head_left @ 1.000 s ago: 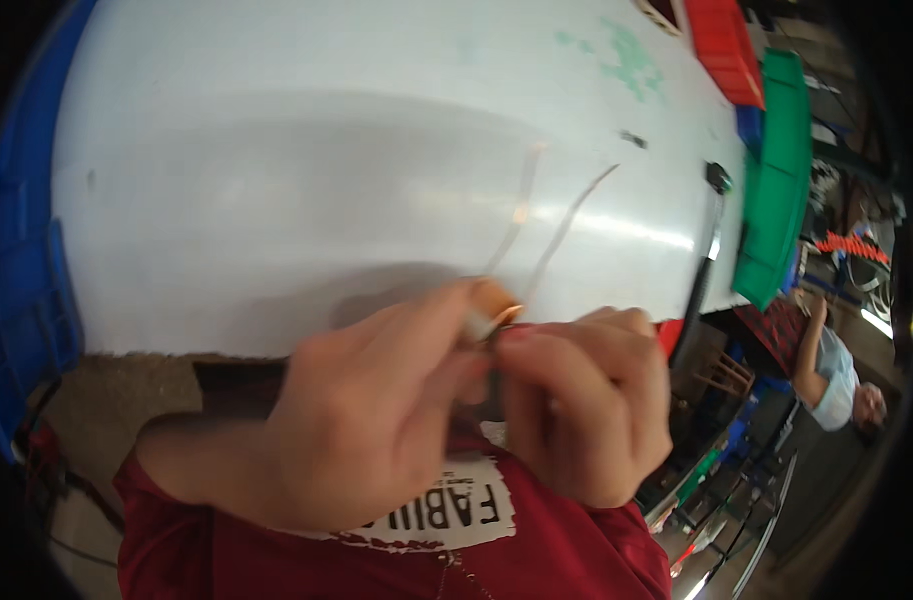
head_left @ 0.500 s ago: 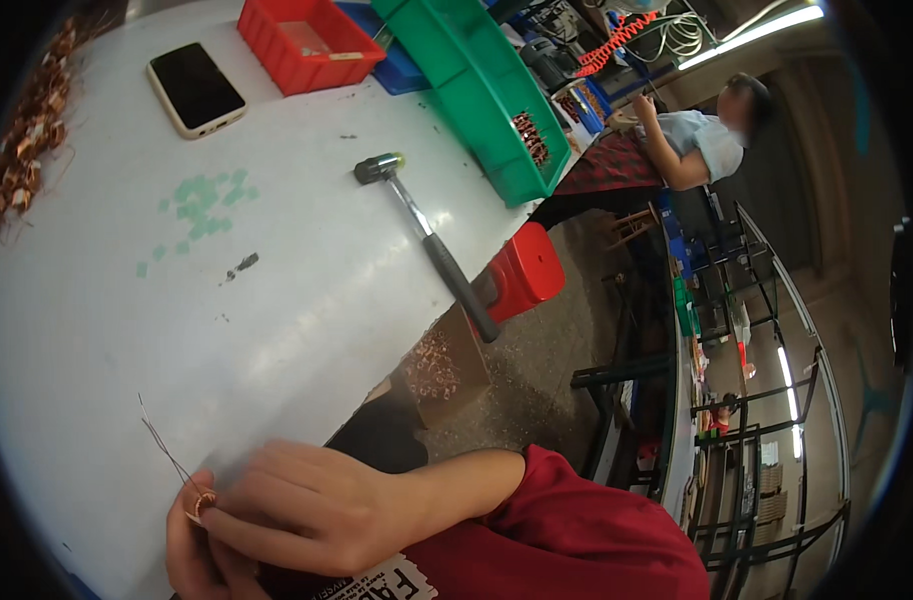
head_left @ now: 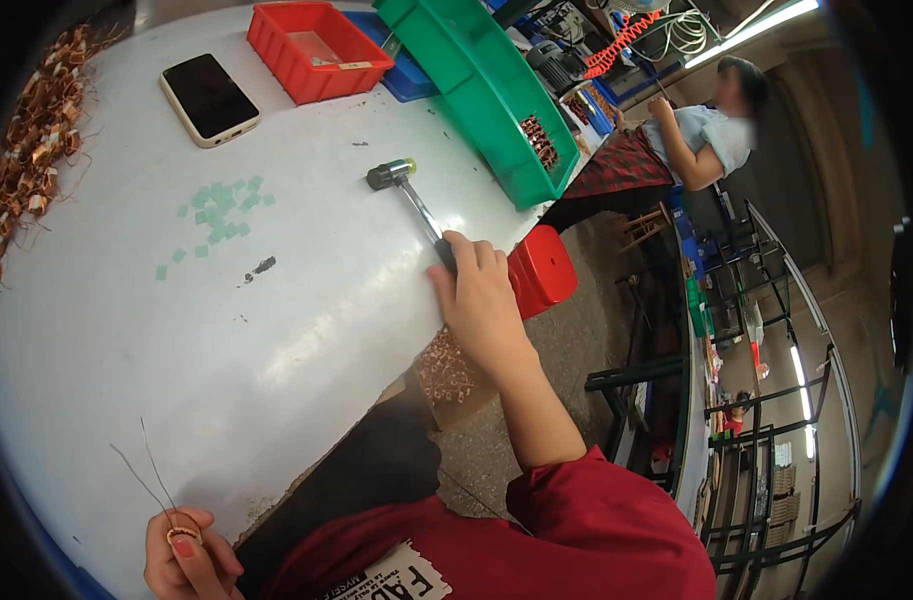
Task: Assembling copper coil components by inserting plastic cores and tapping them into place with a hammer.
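Right hand (head_left: pixel 487 312) grips the near end of the hammer (head_left: pixel 421 208) on the worktop (head_left: pixel 307 340), its long axis running away leftward; left hand (head_left: pixel 195 572), well apart, pinches a copper coil (head_left: pixel 183 523).

The bare right hand (head_left: pixel 482 305) has left the small round copper-wire coil (head_left: pixel 184 534) at lower left, now held by the left hand (head_left: pixel 199 574) alone, and grasps the black-handled, steel-shafted hammer (head_left: pixel 423 210) near the frame's centre.

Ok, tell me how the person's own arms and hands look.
The right sleeve is dark red and short, leaving the forearm bare. The left hand and right hand show no gloves. The left sleeve is out of view.
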Tool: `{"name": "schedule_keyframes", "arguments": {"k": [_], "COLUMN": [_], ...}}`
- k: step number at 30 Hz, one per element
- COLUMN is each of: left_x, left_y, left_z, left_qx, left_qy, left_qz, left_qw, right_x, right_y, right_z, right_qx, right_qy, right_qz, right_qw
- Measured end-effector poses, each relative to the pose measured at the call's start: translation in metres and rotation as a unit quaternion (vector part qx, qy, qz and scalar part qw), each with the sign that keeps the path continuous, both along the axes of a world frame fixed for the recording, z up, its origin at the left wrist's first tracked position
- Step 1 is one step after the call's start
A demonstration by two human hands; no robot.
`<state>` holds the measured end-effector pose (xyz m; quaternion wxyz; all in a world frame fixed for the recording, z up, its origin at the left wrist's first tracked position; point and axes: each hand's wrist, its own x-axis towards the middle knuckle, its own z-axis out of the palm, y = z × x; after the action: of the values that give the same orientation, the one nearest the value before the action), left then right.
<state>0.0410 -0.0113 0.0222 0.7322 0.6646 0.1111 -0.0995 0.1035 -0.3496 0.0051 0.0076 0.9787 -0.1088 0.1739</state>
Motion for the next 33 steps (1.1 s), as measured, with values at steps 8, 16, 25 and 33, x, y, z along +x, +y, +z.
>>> {"name": "schedule_keyframes", "arguments": {"k": [8, 16, 25, 33], "left_x": [0.001, -0.015, -0.05, -0.039], "left_y": [0.001, -0.012, -0.021, -0.037], "left_z": [0.004, -0.018, -0.059, -0.064], "left_qx": [-0.032, -0.412, -0.651, -0.605], "left_qy": [0.077, 0.189, 0.23, 0.2], "left_qz": [-0.033, -0.143, -0.015, -0.021], "left_qw": [0.996, 0.88, 0.723, 0.771], "right_x": [-0.007, -0.035, -0.088, -0.067], "right_y": [-0.015, 0.042, 0.028, 0.052], "right_z": [0.006, 0.036, 0.025, 0.027], "right_qx": [0.23, 0.67, 0.285, 0.152], "right_qy": [-0.05, 0.113, 0.308, 0.32], "right_qz": [0.063, 0.166, 0.36, 0.441], "right_qw": [0.97, 0.714, 0.833, 0.825]}}
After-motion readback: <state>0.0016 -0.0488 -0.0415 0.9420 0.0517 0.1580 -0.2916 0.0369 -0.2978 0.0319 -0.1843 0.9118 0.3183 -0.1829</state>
